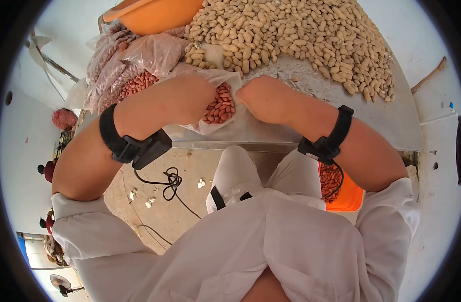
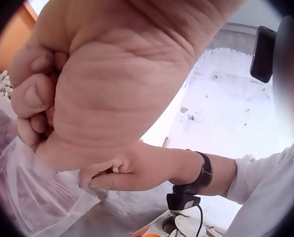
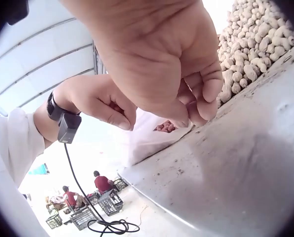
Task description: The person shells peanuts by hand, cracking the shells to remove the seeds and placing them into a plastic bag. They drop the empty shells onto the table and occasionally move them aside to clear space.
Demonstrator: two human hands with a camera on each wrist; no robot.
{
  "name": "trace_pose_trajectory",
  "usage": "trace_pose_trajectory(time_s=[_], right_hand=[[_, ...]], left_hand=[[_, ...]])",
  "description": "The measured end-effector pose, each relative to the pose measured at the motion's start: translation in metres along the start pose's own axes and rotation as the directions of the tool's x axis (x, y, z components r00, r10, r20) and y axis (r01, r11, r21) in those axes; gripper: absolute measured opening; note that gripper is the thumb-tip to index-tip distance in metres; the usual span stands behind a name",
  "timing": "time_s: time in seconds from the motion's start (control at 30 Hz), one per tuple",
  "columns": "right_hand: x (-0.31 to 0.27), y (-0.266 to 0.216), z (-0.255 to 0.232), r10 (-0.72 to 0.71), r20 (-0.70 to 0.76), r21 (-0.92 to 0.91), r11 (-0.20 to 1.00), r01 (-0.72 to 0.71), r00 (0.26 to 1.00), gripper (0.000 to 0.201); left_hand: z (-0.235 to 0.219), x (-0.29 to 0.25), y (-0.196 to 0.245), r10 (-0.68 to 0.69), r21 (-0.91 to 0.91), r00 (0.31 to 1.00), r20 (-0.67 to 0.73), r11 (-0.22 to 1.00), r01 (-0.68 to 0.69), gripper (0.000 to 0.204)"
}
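A clear plastic bag (image 1: 234,80) of shelled red peanuts (image 1: 221,105) lies at the table's near edge, between both hands. Over its left side is my left hand (image 1: 192,98), fingers curled toward the palm. In the left wrist view a sliver of reddish peanut (image 2: 49,116) shows between the fingers and palm of the left hand (image 2: 107,94); the rest is hidden. My right hand (image 1: 265,99) is at the bag's right rim. The right wrist view shows the right hand's (image 3: 161,64) thumb and bent fingers pinching at the edge of the bag (image 3: 149,140).
A large heap of unshelled peanuts (image 1: 301,40) covers the table's far side. Filled plastic bags (image 1: 150,53) and an orange basin (image 1: 157,17) stand at the left. Below the metal table (image 1: 283,131), an orange container (image 1: 348,194) holds reddish pieces. A black cable (image 1: 172,183) hangs from the left wrist.
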State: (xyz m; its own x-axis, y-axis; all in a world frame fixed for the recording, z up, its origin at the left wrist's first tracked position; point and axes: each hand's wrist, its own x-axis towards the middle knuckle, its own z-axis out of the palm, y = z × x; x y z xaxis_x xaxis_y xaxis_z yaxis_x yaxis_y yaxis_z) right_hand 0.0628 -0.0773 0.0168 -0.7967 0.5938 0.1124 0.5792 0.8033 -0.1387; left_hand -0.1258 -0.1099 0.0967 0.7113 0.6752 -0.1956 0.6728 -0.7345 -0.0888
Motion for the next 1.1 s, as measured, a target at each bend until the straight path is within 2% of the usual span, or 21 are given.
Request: trace_pose_trajectory(time_s=[0.07,0.13,0.17,0.2,0.23,0.27,0.37,0.43,0.47,0.53,0.57,0.6,0.67,0.77,0.87,0.97,1.1], right_hand=[[0.002,0.001,0.003,0.029,0.029,-0.012,1.000,-0.029,0.999,0.012],[-0.003,-0.001,0.002,0.133,-0.058,0.166,0.979,-0.122,0.989,0.013],[-0.005,-0.002,0.001,0.189,-0.093,0.257,0.953,-0.160,0.978,0.013],[-0.007,0.003,0.003,0.140,-0.121,0.265,0.959,-0.104,0.983,0.013],[-0.008,0.013,0.006,0.091,-0.148,0.272,0.961,-0.048,0.985,0.013],[-0.009,0.020,0.009,0.043,-0.177,0.275,0.961,0.008,0.983,0.013],[-0.015,0.021,0.023,0.003,-0.312,0.341,0.934,0.109,0.950,0.013],[-0.018,0.019,0.024,0.016,-0.306,0.372,0.922,0.104,0.952,0.013],[-0.018,0.017,0.023,0.020,-0.302,0.387,0.916,0.104,0.953,0.013],[-0.020,0.018,0.022,0.001,-0.285,0.364,0.925,0.108,0.958,0.012],[-0.021,0.019,0.022,-0.008,-0.278,0.352,0.930,0.109,0.961,0.012],[-0.023,0.018,0.021,0.015,-0.238,0.360,0.930,0.074,0.971,0.009],[-0.027,0.016,0.011,0.058,-0.156,0.367,0.930,0.003,0.986,0.018],[-0.028,0.014,0.001,0.089,-0.112,0.344,0.938,-0.045,0.990,0.018],[-0.032,0.015,0.004,0.059,-0.231,0.396,0.917,0.039,0.971,0.018],[-0.033,0.018,0.005,0.043,-0.257,0.390,0.919,0.063,0.965,0.019],[-0.033,0.020,0.002,0.056,-0.230,0.385,0.922,0.038,0.972,0.018]], left_hand=[[-0.003,0.012,0.009,-0.045,-0.134,0.998,0.038,0.990,0.049,0.017],[-0.008,0.023,0.026,-0.267,-0.511,0.964,-0.010,0.829,0.225,0.017],[-0.009,0.026,0.031,-0.377,-0.674,0.926,0.002,0.684,0.280,0.018],[-0.002,0.028,0.026,-0.390,-0.877,0.919,0.062,0.417,0.236,0.016],[0.013,0.032,0.014,-0.383,-0.979,0.915,0.124,0.100,0.175,0.015],[0.020,0.035,0.009,-0.356,-0.968,0.917,0.179,-0.229,0.101,0.014],[0.029,0.037,0.007,-0.336,-0.911,0.929,0.155,-0.412,0.003,0.013],[0.034,0.046,0.015,-0.459,-0.993,0.884,0.089,0.032,0.116,0.014],[0.036,0.049,0.018,-0.505,-0.951,0.862,0.033,0.250,0.183,0.014],[0.042,0.049,0.010,-0.301,-0.657,0.929,-0.215,0.749,0.090,0.014],[0.042,0.051,0.005,-0.149,-0.417,0.947,-0.285,0.909,0.017,0.014],[0.043,0.052,0.001,-0.139,-0.334,0.974,-0.179,0.940,0.072,0.015],[0.040,0.055,-0.006,-0.146,-0.146,0.989,0.033,0.978,0.149,0.017],[0.040,0.057,-0.011,-0.219,-0.009,0.964,0.151,0.975,0.223,0.017],[0.037,0.056,-0.013,-0.152,0.072,0.985,0.075,0.986,0.147,0.018],[0.022,0.053,-0.007,-0.188,0.049,0.975,0.120,0.982,0.183,0.018],[0.020,0.048,-0.014,-0.171,0.020,0.981,0.090,0.985,0.170,0.021]])
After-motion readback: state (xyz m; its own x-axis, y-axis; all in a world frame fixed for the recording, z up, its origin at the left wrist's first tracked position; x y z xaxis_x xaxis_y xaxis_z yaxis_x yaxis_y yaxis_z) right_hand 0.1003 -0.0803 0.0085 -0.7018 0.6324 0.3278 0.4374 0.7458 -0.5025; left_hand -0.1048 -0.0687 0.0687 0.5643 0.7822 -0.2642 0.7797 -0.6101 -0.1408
